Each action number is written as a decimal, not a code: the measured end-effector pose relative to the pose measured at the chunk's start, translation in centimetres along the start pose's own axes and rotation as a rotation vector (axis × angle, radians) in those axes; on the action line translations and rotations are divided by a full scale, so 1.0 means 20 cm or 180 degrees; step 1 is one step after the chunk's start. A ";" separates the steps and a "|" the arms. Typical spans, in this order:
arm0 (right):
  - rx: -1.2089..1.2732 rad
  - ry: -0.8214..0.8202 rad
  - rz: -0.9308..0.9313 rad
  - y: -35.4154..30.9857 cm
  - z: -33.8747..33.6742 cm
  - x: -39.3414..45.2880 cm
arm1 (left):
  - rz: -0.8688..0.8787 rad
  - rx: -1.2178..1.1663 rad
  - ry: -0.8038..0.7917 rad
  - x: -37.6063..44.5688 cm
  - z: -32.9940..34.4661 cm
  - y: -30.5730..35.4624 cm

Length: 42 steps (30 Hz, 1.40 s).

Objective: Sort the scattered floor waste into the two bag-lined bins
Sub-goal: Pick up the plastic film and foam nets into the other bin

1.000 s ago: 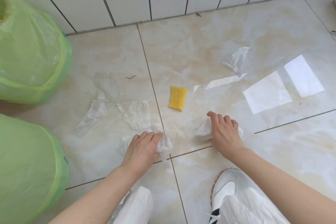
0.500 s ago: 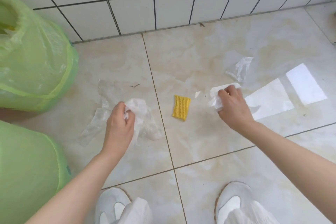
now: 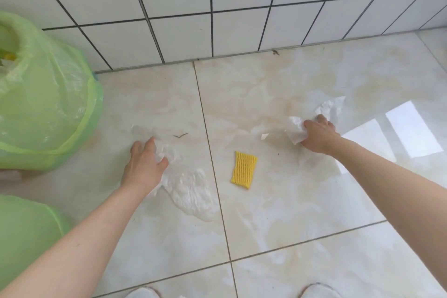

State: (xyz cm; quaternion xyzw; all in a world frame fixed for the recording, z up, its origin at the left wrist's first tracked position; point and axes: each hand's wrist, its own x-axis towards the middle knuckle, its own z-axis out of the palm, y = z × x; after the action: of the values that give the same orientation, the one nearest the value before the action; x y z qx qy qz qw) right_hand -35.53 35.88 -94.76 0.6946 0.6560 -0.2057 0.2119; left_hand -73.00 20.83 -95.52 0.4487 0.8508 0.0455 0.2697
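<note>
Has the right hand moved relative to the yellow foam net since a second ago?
Yes. The right hand was at the near right of the yellow foam net; now it is beyond it to the right, nearer the wall, gripping crumpled white paper.

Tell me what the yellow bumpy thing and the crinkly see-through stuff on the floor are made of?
The yellow bumpy thing looks like soft foam netting: its ribbed mesh surface is matte. The crinkly see-through stuff under the left hand looks like thin plastic film, since it wrinkles and the floor tile shows through it.

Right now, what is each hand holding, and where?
Left hand grips clear plastic film at its upper end. Right hand grips crumpled white tissue by its right side.
</note>
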 end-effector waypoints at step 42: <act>-0.0704 0.0327 -0.1775 -0.53 0.40 -0.58 | -0.0012 -0.0005 0.0639 -0.26 0.07 -0.45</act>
State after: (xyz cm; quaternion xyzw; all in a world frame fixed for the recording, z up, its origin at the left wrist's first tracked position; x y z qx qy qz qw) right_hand -46.75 22.25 -95.05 0.4698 0.8497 -0.1478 0.1882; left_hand -76.67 11.14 -97.37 0.4400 0.8744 0.0904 0.1835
